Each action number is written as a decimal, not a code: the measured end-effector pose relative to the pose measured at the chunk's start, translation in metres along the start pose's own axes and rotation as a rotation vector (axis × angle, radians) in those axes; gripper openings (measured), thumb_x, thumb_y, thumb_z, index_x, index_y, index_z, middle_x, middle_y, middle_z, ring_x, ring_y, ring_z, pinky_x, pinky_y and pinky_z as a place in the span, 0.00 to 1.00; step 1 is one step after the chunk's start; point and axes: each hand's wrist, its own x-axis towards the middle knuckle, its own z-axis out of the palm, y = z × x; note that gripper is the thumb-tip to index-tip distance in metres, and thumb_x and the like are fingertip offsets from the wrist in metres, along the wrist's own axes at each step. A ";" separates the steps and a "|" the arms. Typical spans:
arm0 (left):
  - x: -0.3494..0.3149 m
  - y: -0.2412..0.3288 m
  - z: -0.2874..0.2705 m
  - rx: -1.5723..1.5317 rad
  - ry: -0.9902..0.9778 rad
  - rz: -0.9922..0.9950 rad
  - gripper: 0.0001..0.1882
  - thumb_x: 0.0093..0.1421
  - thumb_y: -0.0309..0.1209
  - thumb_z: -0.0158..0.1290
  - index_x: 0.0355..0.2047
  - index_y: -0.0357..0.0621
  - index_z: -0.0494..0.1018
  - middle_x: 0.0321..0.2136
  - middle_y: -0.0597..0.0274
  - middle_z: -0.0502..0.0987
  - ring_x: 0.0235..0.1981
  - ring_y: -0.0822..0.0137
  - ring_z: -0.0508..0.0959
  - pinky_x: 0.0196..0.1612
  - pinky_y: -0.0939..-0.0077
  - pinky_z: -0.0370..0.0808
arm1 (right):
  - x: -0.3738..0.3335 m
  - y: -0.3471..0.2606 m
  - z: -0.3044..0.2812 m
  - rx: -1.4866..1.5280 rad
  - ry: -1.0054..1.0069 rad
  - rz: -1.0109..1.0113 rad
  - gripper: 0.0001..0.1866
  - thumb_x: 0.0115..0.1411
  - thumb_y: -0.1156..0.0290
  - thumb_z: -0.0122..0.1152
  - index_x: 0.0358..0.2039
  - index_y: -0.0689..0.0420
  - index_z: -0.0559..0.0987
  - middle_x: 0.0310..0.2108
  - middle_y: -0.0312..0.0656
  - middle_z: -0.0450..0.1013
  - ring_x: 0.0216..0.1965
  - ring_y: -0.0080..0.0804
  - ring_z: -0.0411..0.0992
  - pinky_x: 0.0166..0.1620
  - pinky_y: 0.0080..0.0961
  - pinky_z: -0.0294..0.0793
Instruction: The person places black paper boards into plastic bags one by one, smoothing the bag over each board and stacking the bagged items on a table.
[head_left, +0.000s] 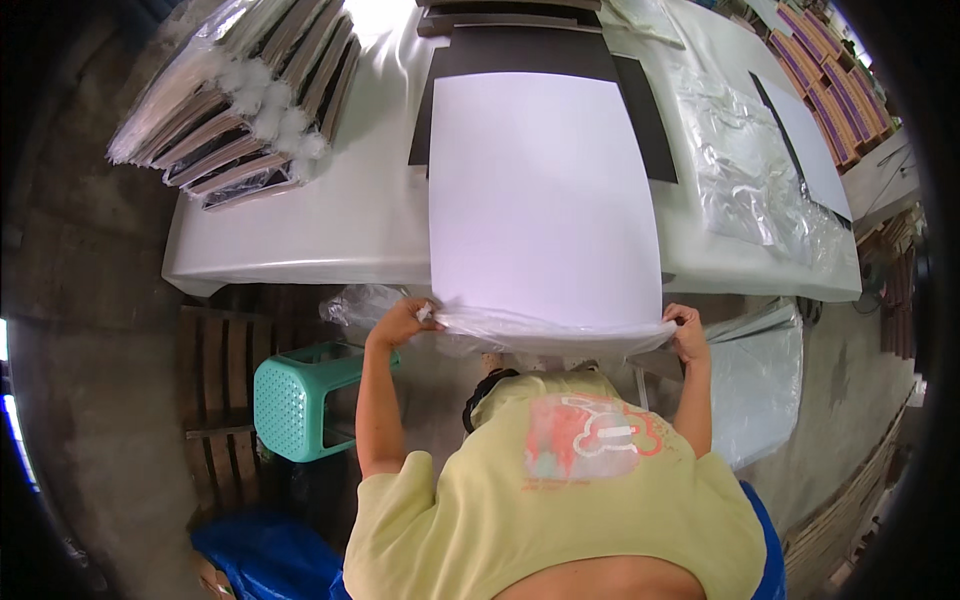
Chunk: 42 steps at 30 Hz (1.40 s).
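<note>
Both hands, left hand (400,322) and right hand (688,330), gripped the clear bag's mouth (550,330); the white board (545,200) on the desk (330,220) seemed barely sleeved.

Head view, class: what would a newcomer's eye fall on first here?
A big white sheet fills the middle of the white table, its near edge hanging over the side. The left hand and right hand grip clear plastic wrap at that edge. Wrapped boards are stacked far left.
</note>
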 end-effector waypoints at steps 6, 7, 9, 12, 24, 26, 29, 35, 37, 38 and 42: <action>0.000 0.051 -0.025 0.512 0.110 0.113 0.20 0.35 0.31 0.64 0.31 0.38 0.74 0.36 0.56 0.73 0.36 0.54 0.73 0.40 0.69 0.69 | 0.024 -0.052 0.000 -0.267 -0.286 0.261 0.09 0.37 0.79 0.63 0.20 0.60 0.73 0.20 0.31 0.69 0.25 0.18 0.66 0.29 0.17 0.64; 0.005 0.057 -0.031 0.560 0.097 0.104 0.21 0.35 0.31 0.64 0.31 0.38 0.74 0.35 0.55 0.74 0.36 0.53 0.73 0.40 0.68 0.69 | 0.031 -0.065 0.001 -0.400 -0.361 0.243 0.09 0.37 0.79 0.64 0.21 0.60 0.73 0.20 0.31 0.69 0.25 0.18 0.66 0.29 0.16 0.65; 0.016 0.062 -0.042 0.613 0.107 0.118 0.21 0.34 0.31 0.63 0.32 0.39 0.74 0.33 0.54 0.74 0.35 0.52 0.73 0.39 0.69 0.69 | 0.045 -0.072 0.000 -0.486 -0.396 0.250 0.09 0.38 0.78 0.65 0.21 0.60 0.73 0.22 0.31 0.69 0.26 0.18 0.66 0.31 0.17 0.66; 0.028 0.082 -0.050 0.725 0.199 0.176 0.18 0.38 0.28 0.60 0.32 0.38 0.74 0.31 0.50 0.74 0.35 0.50 0.73 0.38 0.68 0.70 | 0.051 -0.077 0.000 -0.367 -0.309 0.258 0.12 0.39 0.79 0.63 0.27 0.59 0.73 0.28 0.34 0.69 0.30 0.20 0.67 0.36 0.19 0.68; 0.081 0.056 -0.040 0.294 0.432 0.090 0.20 0.41 0.27 0.56 0.38 0.36 0.72 0.30 0.48 0.76 0.31 0.58 0.76 0.37 0.72 0.70 | 0.022 -0.057 0.046 -0.505 -0.455 0.156 0.16 0.39 0.75 0.66 0.31 0.60 0.74 0.30 0.35 0.70 0.32 0.21 0.67 0.37 0.20 0.68; 0.082 0.063 -0.037 0.333 0.410 0.093 0.20 0.41 0.27 0.56 0.37 0.35 0.72 0.30 0.49 0.76 0.31 0.59 0.76 0.37 0.73 0.70 | 0.024 -0.056 0.038 -0.701 -0.537 0.029 0.10 0.44 0.74 0.63 0.28 0.60 0.74 0.27 0.33 0.70 0.28 0.20 0.66 0.34 0.18 0.67; 0.086 0.054 -0.042 0.346 0.441 0.093 0.18 0.41 0.27 0.56 0.36 0.35 0.72 0.28 0.50 0.76 0.30 0.61 0.76 0.36 0.73 0.70 | 0.036 -0.046 0.023 -0.533 -0.267 0.164 0.08 0.46 0.75 0.61 0.28 0.60 0.74 0.25 0.34 0.71 0.28 0.20 0.66 0.33 0.18 0.66; 0.090 0.052 -0.048 0.304 0.457 0.100 0.17 0.39 0.28 0.60 0.33 0.36 0.73 0.24 0.52 0.76 0.26 0.64 0.74 0.32 0.73 0.70 | 0.044 -0.059 0.037 -0.211 -0.128 0.000 0.10 0.46 0.74 0.62 0.30 0.60 0.73 0.29 0.34 0.69 0.32 0.21 0.66 0.36 0.19 0.65; 0.087 0.059 -0.049 0.287 0.433 0.094 0.18 0.38 0.29 0.61 0.32 0.37 0.74 0.23 0.54 0.75 0.24 0.66 0.73 0.31 0.73 0.70 | 0.043 -0.059 0.040 -0.327 -0.121 -0.036 0.12 0.46 0.73 0.63 0.31 0.61 0.73 0.32 0.36 0.68 0.34 0.22 0.66 0.37 0.20 0.66; 0.085 0.063 -0.053 0.271 0.395 0.069 0.18 0.38 0.29 0.61 0.31 0.37 0.74 0.23 0.54 0.75 0.23 0.66 0.73 0.31 0.74 0.70 | 0.043 -0.055 0.041 -0.475 -0.143 -0.046 0.12 0.45 0.73 0.63 0.31 0.61 0.73 0.34 0.37 0.68 0.35 0.23 0.66 0.37 0.20 0.66; 0.090 0.071 -0.065 0.388 0.314 0.076 0.17 0.38 0.31 0.62 0.30 0.38 0.74 0.22 0.56 0.75 0.22 0.69 0.73 0.30 0.75 0.69 | 0.055 -0.041 0.039 -0.842 -0.051 -0.085 0.10 0.47 0.73 0.61 0.32 0.57 0.74 0.31 0.37 0.69 0.32 0.22 0.66 0.35 0.21 0.67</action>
